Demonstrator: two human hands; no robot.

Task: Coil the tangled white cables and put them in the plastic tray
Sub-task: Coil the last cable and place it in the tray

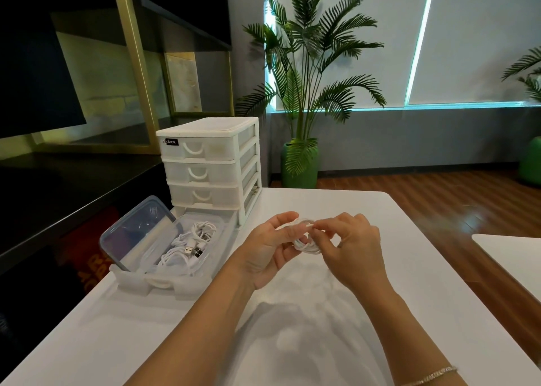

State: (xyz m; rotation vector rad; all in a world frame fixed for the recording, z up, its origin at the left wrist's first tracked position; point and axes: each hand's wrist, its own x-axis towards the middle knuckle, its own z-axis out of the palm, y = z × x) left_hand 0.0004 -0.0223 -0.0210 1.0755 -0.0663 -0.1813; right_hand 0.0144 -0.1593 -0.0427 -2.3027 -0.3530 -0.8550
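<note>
Presently: a small white cable coil (306, 243) is held above the table (322, 312), between both hands, to the right of the plastic tray (164, 283).

Risk, coil: the loops look loosely stacked and could spring open if either pinch is eased before the loose end is secured; stiffness in the cable would cause it.

Risk, loose end: the tail seems to be pinched near the top of the coil; if it is let slip, the last wraps would probably be undone.

Risk, transfer: the tray is already partly filled with coiled cables (187, 248) and USB plugs; a coil dropped carelessly could be snagged on them and tangled again.

Risk, lid: a clear lid (137, 233) is propped inside the tray at its left end; it might be knocked if the tray is approached from that side.

Grip, left hand (269, 254): palm turned up, fingers partly curled, thumb and fingertips closed on the left side of the coil.

Grip, right hand (348, 245): fingers curled, thumb and forefinger pinched on the cable at the top right of the coil; the exact contact is partly hidden.

Surroundings: a white drawer unit (213, 163) is set just behind the tray; a potted palm (304, 63) stands on the floor beyond the table.
</note>
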